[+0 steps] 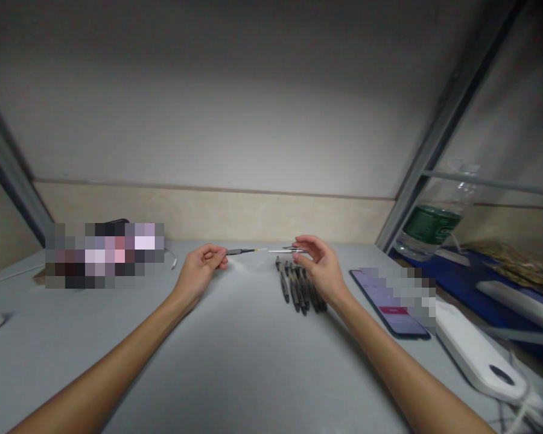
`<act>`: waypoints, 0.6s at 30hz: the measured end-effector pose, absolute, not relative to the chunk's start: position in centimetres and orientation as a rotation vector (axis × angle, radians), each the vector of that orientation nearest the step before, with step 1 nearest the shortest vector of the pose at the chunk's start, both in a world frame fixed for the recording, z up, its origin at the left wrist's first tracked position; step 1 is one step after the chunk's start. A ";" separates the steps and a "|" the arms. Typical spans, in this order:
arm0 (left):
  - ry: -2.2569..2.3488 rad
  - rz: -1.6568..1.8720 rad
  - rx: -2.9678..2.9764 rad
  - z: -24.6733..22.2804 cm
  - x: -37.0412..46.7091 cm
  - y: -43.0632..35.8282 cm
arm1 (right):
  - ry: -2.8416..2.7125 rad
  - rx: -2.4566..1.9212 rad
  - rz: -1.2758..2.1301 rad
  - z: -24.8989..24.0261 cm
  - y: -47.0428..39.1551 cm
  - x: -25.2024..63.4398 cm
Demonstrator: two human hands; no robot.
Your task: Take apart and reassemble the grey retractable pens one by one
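Left grip (201, 266) pinches the rear end of a dark pen part (241, 251) between thumb and fingertips, its narrow front end pointing to three o'clock; right grip (324, 268) holds a slim, shiny tube (281, 251) between thumb and curled fingers, its free end pointing to nine o'clock. Between the two a faint, pale strip shows, too blurred to tell whether it joins them or whether a gap lies there. What could go wrong is mostly a matter of alignment: with each piece held at its outer end, a slight tilt of either wrist could set the tips off line, and a push made then might bend the thin middle. A light pinch could also let a piece slip, and it would drop to the desk (199, 367) or, near the right grip, among the dark pens (302, 289). The pen part lies at three o'clock of the left grip, the tube at nine o'clock of the right one, both raised above the desk. The pens lie side by side at about seven o'clock of the right grip, partly hidden by it, so a low sweep of that wrist could scatter them. Farther out, at four o'clock, lies a phone (380, 301).
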State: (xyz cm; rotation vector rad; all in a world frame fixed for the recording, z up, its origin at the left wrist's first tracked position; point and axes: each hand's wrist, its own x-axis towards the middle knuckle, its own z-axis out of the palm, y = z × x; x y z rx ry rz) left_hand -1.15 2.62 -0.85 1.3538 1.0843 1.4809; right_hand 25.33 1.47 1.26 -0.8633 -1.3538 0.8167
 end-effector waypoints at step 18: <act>1.102 1.426 1.413 -0.6 0.0 1.8 | -1.383 -0.844 0.838 0.6 1.3 24.7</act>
